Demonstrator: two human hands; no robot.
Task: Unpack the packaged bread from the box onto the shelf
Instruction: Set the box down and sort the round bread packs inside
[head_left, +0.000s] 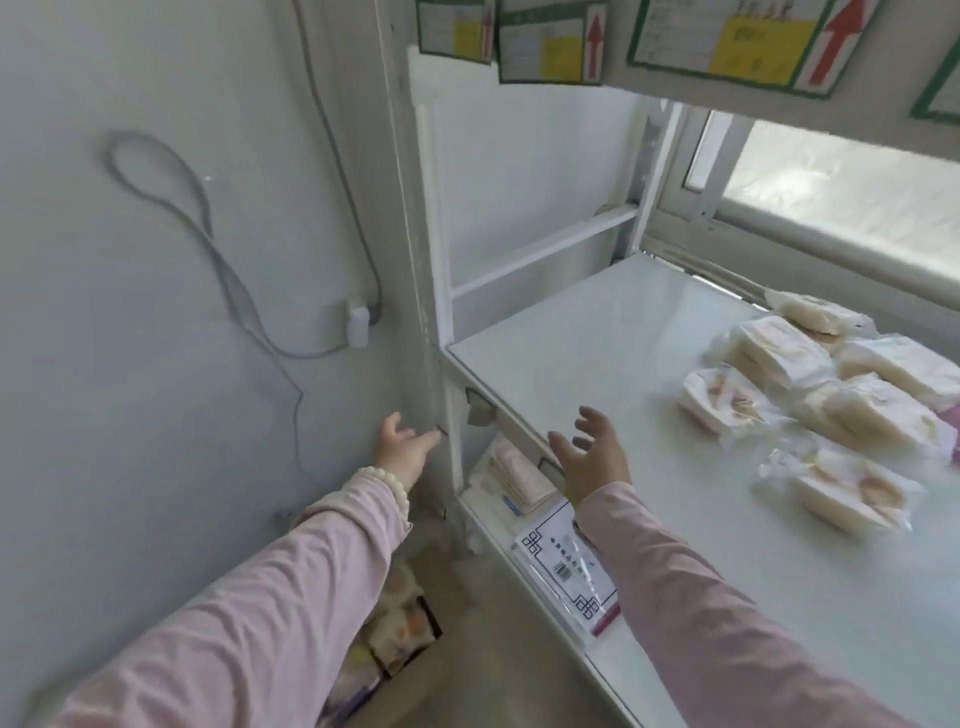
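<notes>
Pink-sleeved, our left hand (402, 449) and right hand (592, 457) extend with fingers spread, holding nothing. Packaged bread (831, 395) lies on the shelf (597, 338) at three o'clock; the box (410, 675) sits at seven.

Setting: a small shop or its stockroom; retail use is the better fit.

Evidence:
- A white metal shelf (597, 364) unit with upright posts and a cross rail stands against a bare white wall (130, 389).
- Label cards (550, 47) hang from the tier above. Each is green-bordered with a yellow field and a red upward arrow; the print is too blurred to read.
- Packaged bread (779, 353) in clear wrappers lies loosely grouped at the right of the shelf.
- On the lower tier, near, lies a flat packet (563, 566) bearing a barcode.
- On the floor, near left, is an open box (400, 639) of wrapped goods.
- There is a window (841, 182) at far right.
- A cable (228, 280) and adapter (357, 325) are on the left wall.
</notes>
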